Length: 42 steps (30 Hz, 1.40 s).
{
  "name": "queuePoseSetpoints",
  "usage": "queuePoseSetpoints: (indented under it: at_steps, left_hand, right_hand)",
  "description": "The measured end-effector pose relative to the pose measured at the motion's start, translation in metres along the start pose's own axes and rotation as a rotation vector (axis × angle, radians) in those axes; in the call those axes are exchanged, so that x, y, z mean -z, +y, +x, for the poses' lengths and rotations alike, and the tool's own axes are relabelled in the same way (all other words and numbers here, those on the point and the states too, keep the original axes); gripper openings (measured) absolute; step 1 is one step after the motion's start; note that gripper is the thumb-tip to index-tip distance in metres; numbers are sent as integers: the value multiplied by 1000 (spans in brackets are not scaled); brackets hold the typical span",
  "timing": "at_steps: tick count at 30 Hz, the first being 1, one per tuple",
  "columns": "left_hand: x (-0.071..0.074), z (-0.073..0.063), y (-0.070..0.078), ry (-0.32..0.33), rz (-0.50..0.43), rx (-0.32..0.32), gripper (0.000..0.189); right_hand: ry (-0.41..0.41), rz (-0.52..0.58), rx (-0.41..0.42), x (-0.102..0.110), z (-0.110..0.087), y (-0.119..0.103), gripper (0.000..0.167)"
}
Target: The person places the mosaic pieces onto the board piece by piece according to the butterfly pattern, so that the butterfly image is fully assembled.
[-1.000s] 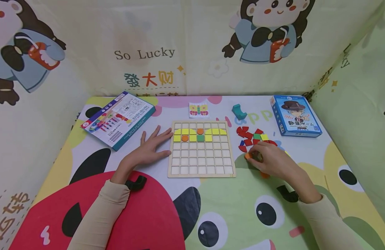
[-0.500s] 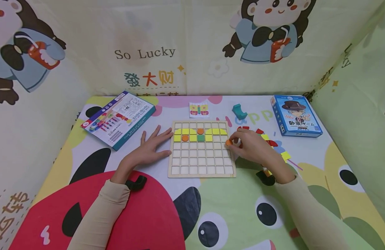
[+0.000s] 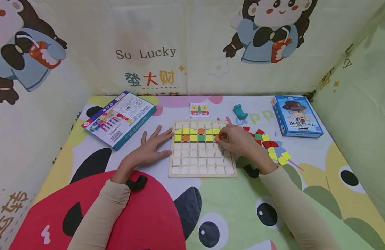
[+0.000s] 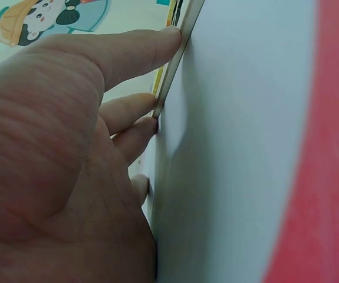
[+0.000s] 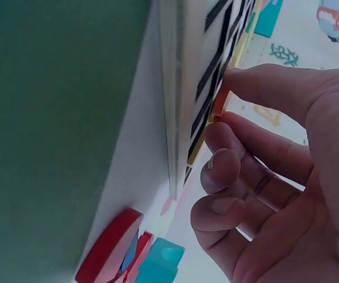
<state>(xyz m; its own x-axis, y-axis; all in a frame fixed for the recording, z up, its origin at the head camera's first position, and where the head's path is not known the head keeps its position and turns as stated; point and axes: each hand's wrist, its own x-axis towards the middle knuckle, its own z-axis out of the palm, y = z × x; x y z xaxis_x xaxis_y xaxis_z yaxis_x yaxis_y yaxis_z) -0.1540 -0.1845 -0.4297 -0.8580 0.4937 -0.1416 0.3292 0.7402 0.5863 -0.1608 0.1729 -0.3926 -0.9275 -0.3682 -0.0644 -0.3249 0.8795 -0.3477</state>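
A wooden grid board (image 3: 202, 176) lies flat, with yellow squares, orange rounds and a green square (image 3: 201, 138) in its upper rows. My right hand (image 3: 240, 140) is over the board's right side, pinching an orange round piece (image 5: 220, 101) between thumb and index finger. In the head view that piece sits in the second filled row, right of a yellow square (image 3: 209, 138). My left hand (image 3: 151, 147) has its fingers spread and straight, fingertips touching the board's left edge. The left wrist view shows the thumb (image 4: 148, 53) against that edge.
Loose red, yellow and green pieces (image 3: 272, 155) lie right of the board. Behind it are a butterfly pattern card (image 3: 199, 110) and a teal curved block (image 3: 240, 112). A flat box (image 3: 119, 119) lies at the back left, a blue box (image 3: 296, 116) at the back right.
My right hand has picked up the orange round from the loose pieces and carried it left onto the board. My left hand has stayed at the board's edge.
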Motion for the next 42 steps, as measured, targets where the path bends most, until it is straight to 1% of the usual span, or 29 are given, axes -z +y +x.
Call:
queuePoseSetpoints:
  at_steps: [10, 17, 24, 27, 29, 35, 42]
  left_hand:
    - [0, 0, 0, 1, -3, -6, 82]
    - [1, -1, 2, -1, -8, -7, 81]
    - [1, -1, 1, -1, -9, -6, 82]
    - [1, -1, 1, -3, -4, -3, 83]
    - [1, 0, 1, -4, -3, -2, 83]
    - [2, 0, 2, -6, -3, -4, 82]
    - [2, -1, 3, -7, -4, 3, 82]
  right_hand:
    - [-3, -13, -22, -3, 2, -2, 39]
    - [7, -19, -22, -4, 1, -2, 38]
    - [11, -30, -45, -1, -5, 1, 36]
    - [17, -17, -52, 4, -14, 8, 33]
    - [28, -9, -40, 7, -23, 14, 30]
    - [60, -29, -19, 18, -54, 35, 28]
    - [64, -21, -91, 30, -93, 67, 28]
